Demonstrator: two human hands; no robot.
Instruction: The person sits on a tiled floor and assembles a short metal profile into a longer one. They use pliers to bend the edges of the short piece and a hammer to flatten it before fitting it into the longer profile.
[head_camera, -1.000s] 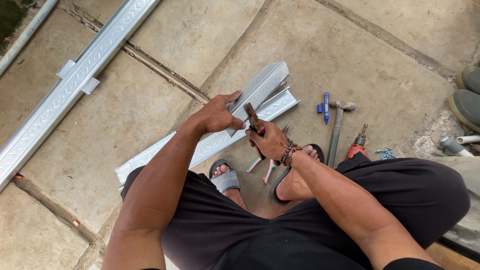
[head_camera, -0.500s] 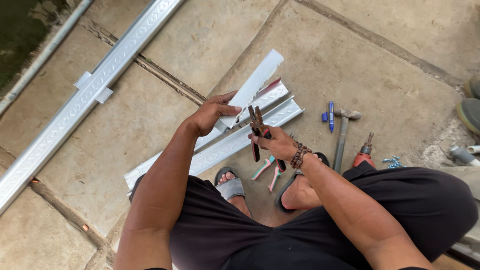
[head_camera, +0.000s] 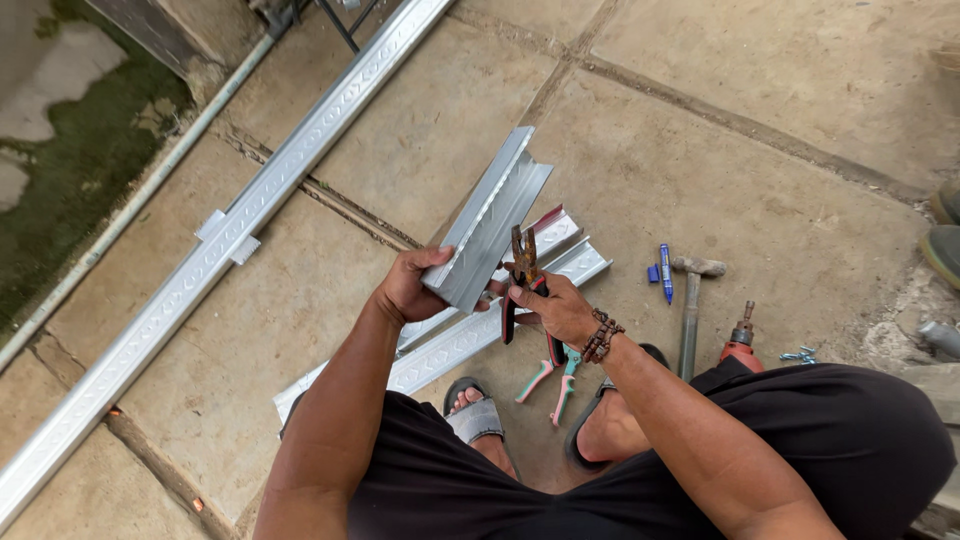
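Hands: left (head_camera: 408, 288) grips channel (head_camera: 488, 220) (near end hidden); right (head_camera: 550, 308) holds pliers (head_camera: 523, 262).

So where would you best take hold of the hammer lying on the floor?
Probably the hammer by the lower half of its grey handle, reaching down from above. It lies flat, head pointing away from the person, clear of the blue marker to its left and the red tool to its right.

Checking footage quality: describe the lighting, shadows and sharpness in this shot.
Head view: soft, even daylight, no hard shadows on the concrete floor; mild sheen but no blown glare on the short metal channel in the left hand; right hand with pliers is sharp; no motion blur visible.
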